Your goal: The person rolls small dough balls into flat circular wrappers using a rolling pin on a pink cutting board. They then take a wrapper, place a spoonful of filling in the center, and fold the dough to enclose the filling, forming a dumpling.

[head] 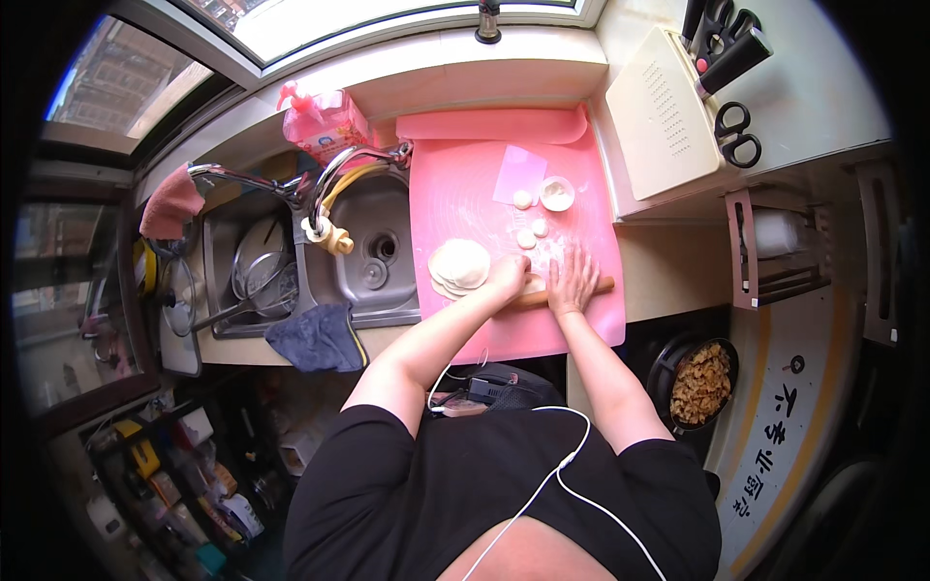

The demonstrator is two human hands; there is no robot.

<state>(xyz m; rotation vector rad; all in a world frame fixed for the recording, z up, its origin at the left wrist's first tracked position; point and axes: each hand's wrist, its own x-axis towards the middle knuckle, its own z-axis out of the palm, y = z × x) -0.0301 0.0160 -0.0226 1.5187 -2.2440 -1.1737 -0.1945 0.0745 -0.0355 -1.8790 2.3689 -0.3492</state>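
Note:
My left hand [511, 276] has its fingers curled at the edge of a small dough round [535, 282], partly hidden by the hand. Flat on a wooden rolling pin [602, 285] lies my right hand [573, 282], palm down with fingers extended over the pin. Both work on a pink silicone mat [465, 174] dusted with flour. A stack of rolled dough wrappers [461, 264] sits left of my left hand. Beyond the hands are small dough pieces [527, 238] and a white bowl of flour [557, 193]. One more dough piece [522, 200] touches a pink scraper sheet [517, 173].
A double steel sink [363, 283] with a chrome faucet [323, 181] adjoins the mat on the left. A grey cloth [317, 338] hangs over the counter edge. At right stand a knife block [661, 116] and a pan of chopped food [700, 383]. A white cable [534, 494] crosses my shirt.

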